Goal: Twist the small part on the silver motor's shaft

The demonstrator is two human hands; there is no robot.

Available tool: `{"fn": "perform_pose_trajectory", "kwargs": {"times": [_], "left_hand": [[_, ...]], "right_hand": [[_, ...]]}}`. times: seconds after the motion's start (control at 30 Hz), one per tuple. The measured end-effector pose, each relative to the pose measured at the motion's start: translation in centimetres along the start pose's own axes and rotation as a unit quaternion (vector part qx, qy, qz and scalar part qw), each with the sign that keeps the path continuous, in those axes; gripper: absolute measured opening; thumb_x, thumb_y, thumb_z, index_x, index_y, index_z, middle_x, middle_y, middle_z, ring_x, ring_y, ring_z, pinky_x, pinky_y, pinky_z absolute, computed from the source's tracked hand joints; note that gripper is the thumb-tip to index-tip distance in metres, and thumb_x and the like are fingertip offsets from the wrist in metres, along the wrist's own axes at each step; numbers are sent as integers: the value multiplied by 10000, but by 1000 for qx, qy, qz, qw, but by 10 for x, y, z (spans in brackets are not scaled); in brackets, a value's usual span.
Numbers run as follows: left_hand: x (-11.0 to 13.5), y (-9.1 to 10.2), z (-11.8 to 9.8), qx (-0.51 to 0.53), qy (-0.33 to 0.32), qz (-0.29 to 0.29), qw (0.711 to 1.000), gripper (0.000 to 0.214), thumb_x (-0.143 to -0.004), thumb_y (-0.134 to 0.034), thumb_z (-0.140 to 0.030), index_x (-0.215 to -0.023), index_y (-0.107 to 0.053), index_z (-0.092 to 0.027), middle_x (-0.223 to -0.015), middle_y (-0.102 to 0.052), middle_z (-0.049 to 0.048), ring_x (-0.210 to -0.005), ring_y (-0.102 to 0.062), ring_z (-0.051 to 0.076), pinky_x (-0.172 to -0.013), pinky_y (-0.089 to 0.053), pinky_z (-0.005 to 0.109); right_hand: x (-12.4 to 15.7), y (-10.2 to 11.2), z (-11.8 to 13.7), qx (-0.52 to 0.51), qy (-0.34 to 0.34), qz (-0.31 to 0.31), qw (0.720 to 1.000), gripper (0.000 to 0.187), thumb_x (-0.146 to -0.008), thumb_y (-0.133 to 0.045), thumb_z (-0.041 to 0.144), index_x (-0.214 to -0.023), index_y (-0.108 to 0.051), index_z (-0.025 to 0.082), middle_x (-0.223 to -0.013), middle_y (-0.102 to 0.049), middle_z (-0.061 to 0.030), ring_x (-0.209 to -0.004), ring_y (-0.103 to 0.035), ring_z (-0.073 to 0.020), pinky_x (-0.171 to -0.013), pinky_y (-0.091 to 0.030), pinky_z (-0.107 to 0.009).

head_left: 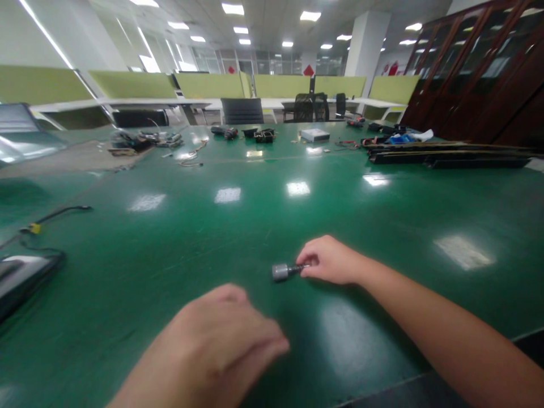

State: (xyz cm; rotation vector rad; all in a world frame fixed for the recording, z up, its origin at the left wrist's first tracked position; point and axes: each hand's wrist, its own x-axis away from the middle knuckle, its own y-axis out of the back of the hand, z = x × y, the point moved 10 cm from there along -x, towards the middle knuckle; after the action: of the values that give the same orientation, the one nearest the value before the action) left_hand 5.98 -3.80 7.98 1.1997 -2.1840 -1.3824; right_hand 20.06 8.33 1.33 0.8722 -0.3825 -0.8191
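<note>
A wide green table [382, 226] fills the view, glossy, with ceiling lights reflected on it. The right hand [329, 260] rests on the table near the middle, fingertips [306, 263] pinched on the dark end of a small metal part [285, 271] — a short grey cylinder with a thin shaft, lying on its side on the table. The cylinder end points left, away from the hand; the forearm runs off to the lower right.

The left hand [221, 345] is close to the camera at the bottom of the view, blurred, back of the hand up, fingers loosely curled and holding nothing that can be seen. It is near the part but apart from it, below and to its left.

At the left edge lies a flat dark device [21, 275] with a black cable [55, 214] running past it, a yellow tag on the cable. On the far side of the table sit scattered small items: a tangle of wires and parts [144, 140] at the left, a small white box [315, 135] in the middle, and long black bars [450, 156] at the right (stacked lengthwise). Beyond the table stand black office chairs [242, 110], green desk partitions [208, 85], a white pillar [366, 42] and, at far right, a dark wooden cabinet [480, 68] with glass doors.
</note>
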Motion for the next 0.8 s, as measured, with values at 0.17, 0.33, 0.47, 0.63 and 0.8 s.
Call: {"fn": "perform_pose_trajectory", "kwargs": {"times": [0.17,0.33,0.47,0.63,0.8], "left_hand": [[-82,23,34,-7,2,-15,1000,265,-1007,-510,-319,-1127,-741,-272,-1012,-754,15,-902,-687,188,-820,-527,305],[-104,-1,66,19,24,12,999,382,-872,-689,-488,-1105,-754,-193,-879,-689,35,-757,-628,169,-666,-487,262],[-100,-22,76,19,13,20,1000,370,-800,-763,-473,-1039,-758,-191,-861,-684,36,-756,-629,176,-656,-470,261],[-97,-36,85,39,-15,33,999,282,-764,-809,-393,-963,-754,-201,-854,-685,28,-766,-634,173,-682,-465,257],[-100,-37,89,42,-20,31,998,171,-831,-739,-349,-904,-740,-195,-818,-675,24,-737,-617,160,-678,-454,257]], "right_hand": [[-1,-1,0,-3,9,0,1000,180,-789,-766,201,-962,-791,157,-861,-726,-37,-742,-620,-132,-680,-436,-237],[-3,0,0,-9,22,-4,1000,164,-796,-755,195,-956,-786,176,-852,-721,-27,-739,-620,-127,-675,-428,-231],[-6,-2,-3,-1,25,-4,1000,160,-794,-758,207,-950,-779,178,-847,-709,-24,-727,-610,-124,-659,-419,-231],[-7,-1,-5,-4,33,-16,999,139,-798,-753,209,-931,-765,173,-826,-692,-20,-710,-599,-118,-646,-419,-227],[-7,0,-4,0,33,-21,999,118,-793,-747,208,-906,-748,174,-810,-683,-14,-698,-580,-118,-633,-405,-229]]}}
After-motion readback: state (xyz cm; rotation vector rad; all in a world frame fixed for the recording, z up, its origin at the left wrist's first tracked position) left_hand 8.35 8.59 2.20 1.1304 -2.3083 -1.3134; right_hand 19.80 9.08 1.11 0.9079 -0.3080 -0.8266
